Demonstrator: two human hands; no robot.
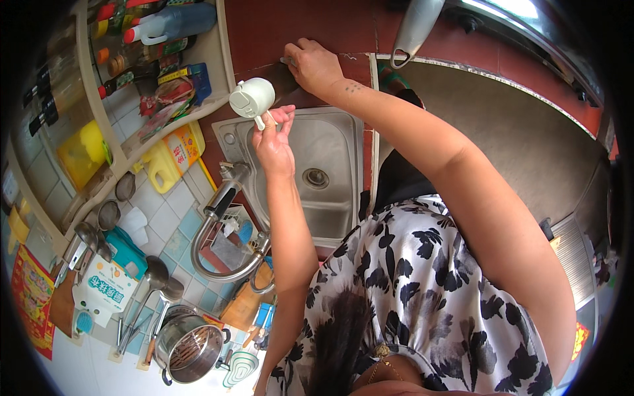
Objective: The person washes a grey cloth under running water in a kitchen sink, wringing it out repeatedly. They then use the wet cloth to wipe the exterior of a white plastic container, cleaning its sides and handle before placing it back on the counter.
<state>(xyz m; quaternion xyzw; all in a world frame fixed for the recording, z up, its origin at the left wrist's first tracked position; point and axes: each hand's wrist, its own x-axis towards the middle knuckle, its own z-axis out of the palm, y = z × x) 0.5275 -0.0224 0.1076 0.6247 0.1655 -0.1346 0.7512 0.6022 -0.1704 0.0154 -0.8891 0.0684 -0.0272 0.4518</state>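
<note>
My left hand (275,146) is raised over the left rim of the stainless steel sink (329,148). It grips the handle of a pale green lidded plastic pitcher (253,97), tilted with its lid towards the left. My right hand (317,67) is low over the dark red countertop (257,34), beyond the sink, fingers curled down. A bit of a small greyish thing (286,61) shows at its fingertips; the palm hides the rest. The steel faucet (218,203) stands at the sink's left side.
Shelves (225,59) with bottles and packets stand at the left. A yellow jug (171,156), hanging ladles (157,272) and a steel pot (193,346) are along the tiled wall. A metal handle (418,29) juts over the counter near the stove (535,29).
</note>
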